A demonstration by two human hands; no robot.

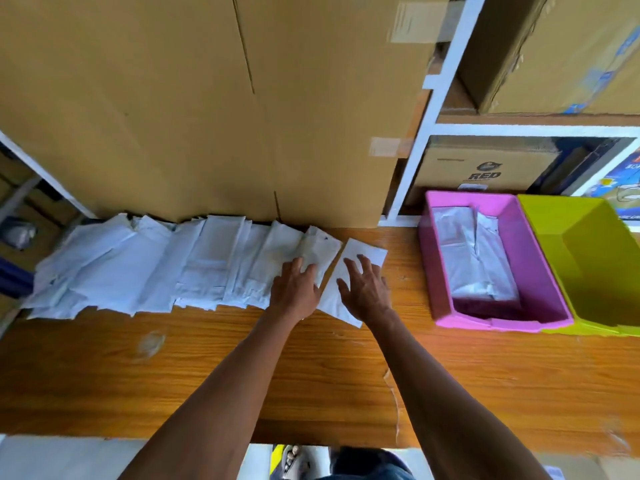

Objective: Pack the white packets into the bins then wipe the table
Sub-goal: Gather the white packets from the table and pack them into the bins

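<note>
The bench (242,375) is reached across by both arms. The left hand (294,289) is laid flat, fingers spread, on the packet row (156,271). The right hand (363,289) is spread wide on one separate packet (367,252), beside the pink bin (436,271).

Both hands lie flat on white packets: left hand (294,289), right hand (363,289). The pink bin (436,271) at right holds packets; the green bin (588,258) stands beside it.

2 bins (450,271), 2 hands (294,289), 4 cardboard boxes (207,98)
</note>
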